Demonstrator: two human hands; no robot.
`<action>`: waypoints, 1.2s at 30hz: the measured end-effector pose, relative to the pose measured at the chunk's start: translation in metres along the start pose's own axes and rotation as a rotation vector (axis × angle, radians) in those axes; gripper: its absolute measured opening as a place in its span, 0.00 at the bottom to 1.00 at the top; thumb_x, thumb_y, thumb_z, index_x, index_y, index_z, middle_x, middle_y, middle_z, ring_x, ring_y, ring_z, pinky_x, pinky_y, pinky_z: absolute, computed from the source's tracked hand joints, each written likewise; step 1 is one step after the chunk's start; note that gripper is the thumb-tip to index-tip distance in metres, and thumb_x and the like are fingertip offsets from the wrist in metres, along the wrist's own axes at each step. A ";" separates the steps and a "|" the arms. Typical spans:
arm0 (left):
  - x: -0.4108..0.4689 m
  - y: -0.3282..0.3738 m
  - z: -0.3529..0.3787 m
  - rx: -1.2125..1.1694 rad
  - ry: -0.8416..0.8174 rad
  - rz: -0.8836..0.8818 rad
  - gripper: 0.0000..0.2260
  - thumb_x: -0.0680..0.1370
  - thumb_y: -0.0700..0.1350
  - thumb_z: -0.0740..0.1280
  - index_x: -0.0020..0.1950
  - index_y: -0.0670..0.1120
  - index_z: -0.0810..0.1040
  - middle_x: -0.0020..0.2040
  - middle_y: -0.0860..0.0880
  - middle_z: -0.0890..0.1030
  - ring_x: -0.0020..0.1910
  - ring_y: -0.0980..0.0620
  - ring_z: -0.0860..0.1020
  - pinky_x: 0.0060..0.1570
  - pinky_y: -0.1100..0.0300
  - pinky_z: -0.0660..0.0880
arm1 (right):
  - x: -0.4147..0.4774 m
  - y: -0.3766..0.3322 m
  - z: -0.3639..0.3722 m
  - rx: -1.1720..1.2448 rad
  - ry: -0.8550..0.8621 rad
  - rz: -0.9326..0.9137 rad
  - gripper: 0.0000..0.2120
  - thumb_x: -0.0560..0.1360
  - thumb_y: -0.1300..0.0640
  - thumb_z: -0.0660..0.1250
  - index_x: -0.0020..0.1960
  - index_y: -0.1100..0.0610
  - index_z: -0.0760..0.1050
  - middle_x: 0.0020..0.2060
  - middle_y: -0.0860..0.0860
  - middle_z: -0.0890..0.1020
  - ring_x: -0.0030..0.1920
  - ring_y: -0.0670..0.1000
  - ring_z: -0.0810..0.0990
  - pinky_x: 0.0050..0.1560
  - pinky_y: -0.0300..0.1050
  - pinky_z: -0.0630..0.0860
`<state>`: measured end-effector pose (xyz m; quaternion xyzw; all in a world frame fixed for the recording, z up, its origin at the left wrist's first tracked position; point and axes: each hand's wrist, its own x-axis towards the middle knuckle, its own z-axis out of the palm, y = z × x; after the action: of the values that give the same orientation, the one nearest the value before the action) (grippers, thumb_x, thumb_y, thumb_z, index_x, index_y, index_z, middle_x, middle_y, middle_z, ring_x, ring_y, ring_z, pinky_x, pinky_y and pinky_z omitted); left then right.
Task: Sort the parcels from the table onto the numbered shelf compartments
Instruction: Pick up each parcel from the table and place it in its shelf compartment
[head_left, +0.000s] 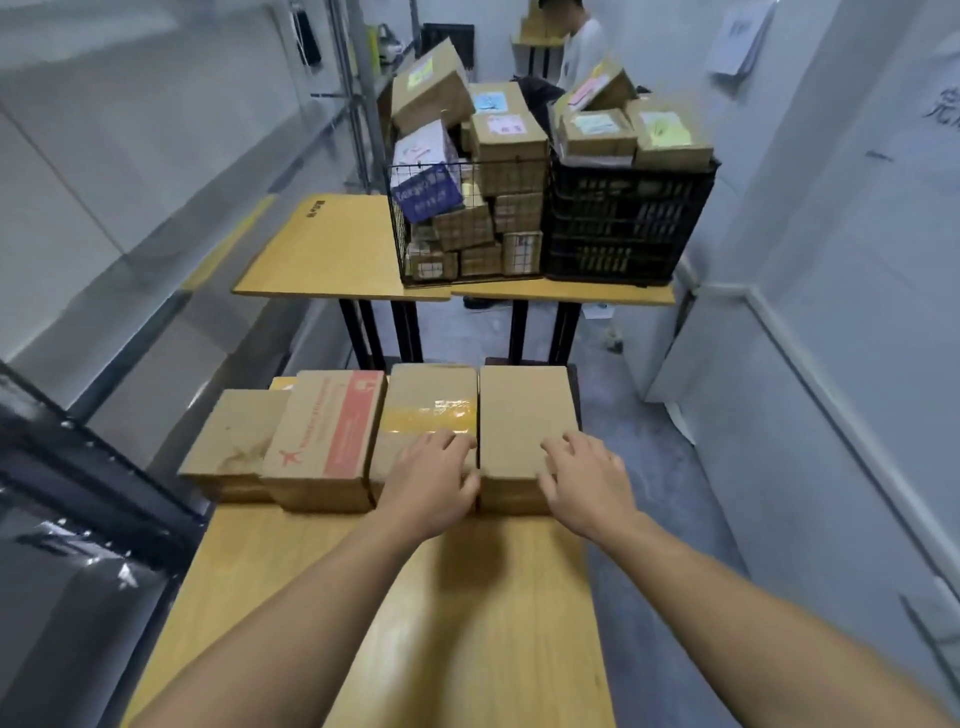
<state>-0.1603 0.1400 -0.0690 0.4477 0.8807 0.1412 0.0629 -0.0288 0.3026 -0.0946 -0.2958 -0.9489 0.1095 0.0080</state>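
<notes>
left hand (431, 480) resting on taped box (431, 395), fingers (452, 441) spreading flat, gripping nothing. right hand (589, 480) resting on plain box (524, 410) just beside, fingers loosely spreading, pinching nothing. both boxes sitting at far end of desk (415, 623).

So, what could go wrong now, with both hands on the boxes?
1. The left hand rests on the taped box, the right hand on the plain box; both boxes sit at the far edge of the table, so a push may drop them.
2. The boxes stand close together; lifting one may drag its neighbour.
</notes>
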 end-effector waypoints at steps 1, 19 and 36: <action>0.012 0.006 0.006 0.016 -0.014 -0.007 0.18 0.80 0.53 0.59 0.70 0.52 0.69 0.66 0.52 0.73 0.63 0.49 0.70 0.63 0.54 0.67 | 0.008 0.008 0.000 0.010 -0.006 -0.007 0.17 0.82 0.47 0.57 0.68 0.50 0.70 0.63 0.50 0.73 0.67 0.55 0.69 0.65 0.52 0.65; 0.035 0.042 0.075 0.092 0.048 -0.290 0.17 0.78 0.55 0.60 0.66 0.54 0.69 0.68 0.51 0.69 0.65 0.47 0.66 0.64 0.51 0.64 | 0.039 0.057 0.050 0.878 -0.154 0.201 0.19 0.80 0.48 0.67 0.68 0.41 0.66 0.66 0.49 0.74 0.64 0.53 0.76 0.64 0.50 0.74; 0.032 0.061 0.061 -0.809 0.168 -0.477 0.17 0.81 0.49 0.64 0.70 0.54 0.71 0.63 0.53 0.76 0.60 0.60 0.75 0.64 0.52 0.73 | 0.014 0.104 0.022 1.464 -0.127 0.285 0.20 0.83 0.57 0.63 0.64 0.32 0.70 0.68 0.50 0.74 0.61 0.55 0.79 0.52 0.54 0.82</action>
<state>-0.1175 0.2113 -0.1076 0.1597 0.8352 0.4902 0.1915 0.0163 0.3891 -0.1388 -0.3281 -0.5846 0.7299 0.1337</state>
